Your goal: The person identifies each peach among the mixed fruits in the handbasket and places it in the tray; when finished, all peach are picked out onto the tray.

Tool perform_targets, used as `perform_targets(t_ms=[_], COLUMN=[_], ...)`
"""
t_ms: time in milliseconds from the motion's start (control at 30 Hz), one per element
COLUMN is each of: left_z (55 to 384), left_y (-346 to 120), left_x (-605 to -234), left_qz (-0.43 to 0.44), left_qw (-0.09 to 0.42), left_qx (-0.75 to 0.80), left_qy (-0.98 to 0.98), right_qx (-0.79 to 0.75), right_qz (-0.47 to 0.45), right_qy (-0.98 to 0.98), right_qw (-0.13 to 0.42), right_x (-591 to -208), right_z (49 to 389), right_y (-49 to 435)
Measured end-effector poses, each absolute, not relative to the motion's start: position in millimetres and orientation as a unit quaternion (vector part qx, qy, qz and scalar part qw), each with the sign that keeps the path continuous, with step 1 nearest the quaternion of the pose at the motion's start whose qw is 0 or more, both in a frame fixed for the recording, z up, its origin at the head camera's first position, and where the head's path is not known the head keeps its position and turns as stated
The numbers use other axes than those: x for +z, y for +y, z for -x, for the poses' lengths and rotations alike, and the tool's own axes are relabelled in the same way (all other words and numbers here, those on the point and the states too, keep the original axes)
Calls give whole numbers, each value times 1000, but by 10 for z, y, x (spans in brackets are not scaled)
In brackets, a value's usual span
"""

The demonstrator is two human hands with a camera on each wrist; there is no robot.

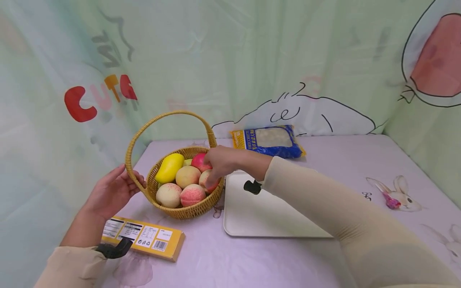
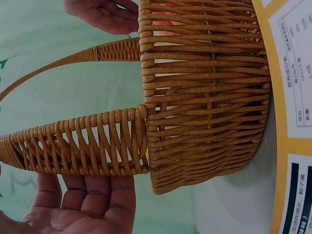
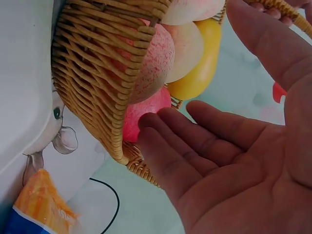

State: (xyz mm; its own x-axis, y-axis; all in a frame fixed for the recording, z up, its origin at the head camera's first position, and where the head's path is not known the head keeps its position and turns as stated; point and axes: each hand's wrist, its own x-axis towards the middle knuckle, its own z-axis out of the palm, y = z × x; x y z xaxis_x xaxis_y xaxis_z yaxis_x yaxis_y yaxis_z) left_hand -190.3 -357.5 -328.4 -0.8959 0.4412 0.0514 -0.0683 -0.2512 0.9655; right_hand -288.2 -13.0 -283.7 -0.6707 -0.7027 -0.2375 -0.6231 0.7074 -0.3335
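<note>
A wicker basket (image 1: 187,212) with a tall hoop handle holds a yellow mango (image 1: 170,168), several peaches (image 1: 192,195) and a red fruit (image 1: 200,161). At the basket's left side, my left hand (image 1: 114,192) touches the foot of the handle (image 2: 73,144); in the left wrist view its fingers pass behind the weave, not closed round it. My right hand (image 1: 225,160) reaches over the right rim, above the red fruit and a peach. In the right wrist view that hand (image 3: 234,165) has its fingers extended and nothing in its palm.
To the basket's right lies a white tray (image 1: 252,224), partly under the right forearm. A blue and yellow bag of orecchiette (image 1: 268,141) rests at the back by the curtain. In front of the basket, beside the left wrist, is a yellow box (image 1: 158,242).
</note>
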Motion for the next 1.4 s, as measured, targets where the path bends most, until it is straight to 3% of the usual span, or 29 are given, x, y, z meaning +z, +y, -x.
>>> perform_targets(t_ms=[367,1000,1400], left_z=[1926,1909,1924], left_y=[-3595,-3586,-3576], left_x=[-3302,-3312,-3312], left_qz=[-174,-166,-161], left_qw=[173,152,148], left_qx=[781,775,768], left_qy=[574,590,601], right_qx=[-27,-10,-12], right_qz=[377,344,375], right_qy=[908,914,900], right_qw=[179,215,220], right_x=[-2856,-2979,-3086], right_z=[2963,3026,3014], right_y=[-370,-506,-535])
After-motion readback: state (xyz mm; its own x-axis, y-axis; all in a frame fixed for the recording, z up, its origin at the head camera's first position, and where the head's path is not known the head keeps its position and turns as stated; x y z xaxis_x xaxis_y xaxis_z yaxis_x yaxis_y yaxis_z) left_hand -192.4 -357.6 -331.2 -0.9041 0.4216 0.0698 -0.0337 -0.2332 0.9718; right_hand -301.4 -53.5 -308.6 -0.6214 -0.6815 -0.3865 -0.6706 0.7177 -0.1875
